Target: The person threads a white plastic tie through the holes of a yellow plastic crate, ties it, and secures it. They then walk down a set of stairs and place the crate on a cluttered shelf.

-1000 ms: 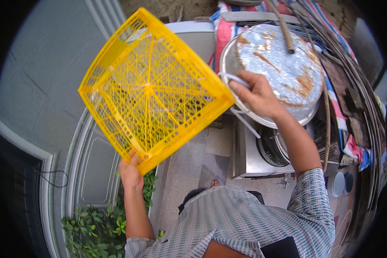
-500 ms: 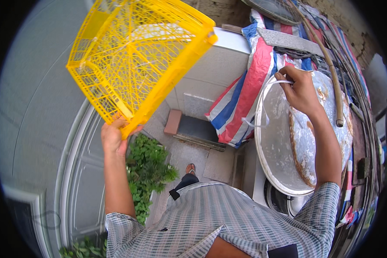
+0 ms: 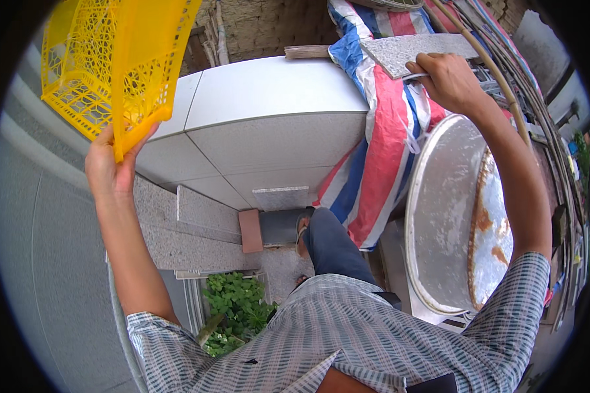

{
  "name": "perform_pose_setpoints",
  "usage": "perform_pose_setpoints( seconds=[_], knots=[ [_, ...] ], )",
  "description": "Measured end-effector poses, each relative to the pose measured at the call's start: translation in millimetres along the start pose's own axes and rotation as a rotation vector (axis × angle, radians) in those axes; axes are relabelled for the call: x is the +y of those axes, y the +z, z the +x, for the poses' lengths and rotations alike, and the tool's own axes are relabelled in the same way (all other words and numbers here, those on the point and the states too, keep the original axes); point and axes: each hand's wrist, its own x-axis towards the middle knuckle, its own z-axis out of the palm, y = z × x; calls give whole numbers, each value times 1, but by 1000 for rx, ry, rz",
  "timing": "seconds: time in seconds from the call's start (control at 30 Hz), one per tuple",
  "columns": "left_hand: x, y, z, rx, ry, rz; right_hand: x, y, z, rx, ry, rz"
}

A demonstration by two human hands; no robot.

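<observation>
My left hand (image 3: 115, 157) is closed on the rim of a yellow openwork plastic basket (image 3: 144, 72), raised at the upper left and tilted, its top cut off by the picture edge. At the upper right, my right hand (image 3: 449, 78) pinches a thin white strap (image 3: 415, 76) in front of a speckled grey stone slab (image 3: 393, 54). A loose white loop (image 3: 411, 141) hangs lower, against a red, white and blue striped tarpaulin (image 3: 390, 137); whether it belongs to the same strap I cannot tell. Below my right forearm sits a large round metal vessel (image 3: 439, 216) with rust-stained sheet metal in it.
A white-topped tiled ledge (image 3: 269, 88) runs across ahead. My foot (image 3: 302, 234) is on a dark step (image 3: 278, 227) beside a reddish brick (image 3: 250, 230). Green plants (image 3: 236, 304) grow at lower left. Bamboo poles (image 3: 485, 59) lie along the right.
The basket and my left hand have moved left, and the basket has turned. My right hand has risen with the white strap, away from the metal vessel. One foot has stepped forward.
</observation>
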Motion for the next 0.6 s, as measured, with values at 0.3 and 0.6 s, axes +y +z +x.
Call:
perform_pose_setpoints(
  seconds=[0.3, 0.6],
  knots=[
    [-5, 62, 163, 71, -49, -68, 28, 134, 146, -122, -38, 121],
    [5, 69, 270, 205, -149, -59, 30, 206, 180, -275, 237, 325]
  ],
)
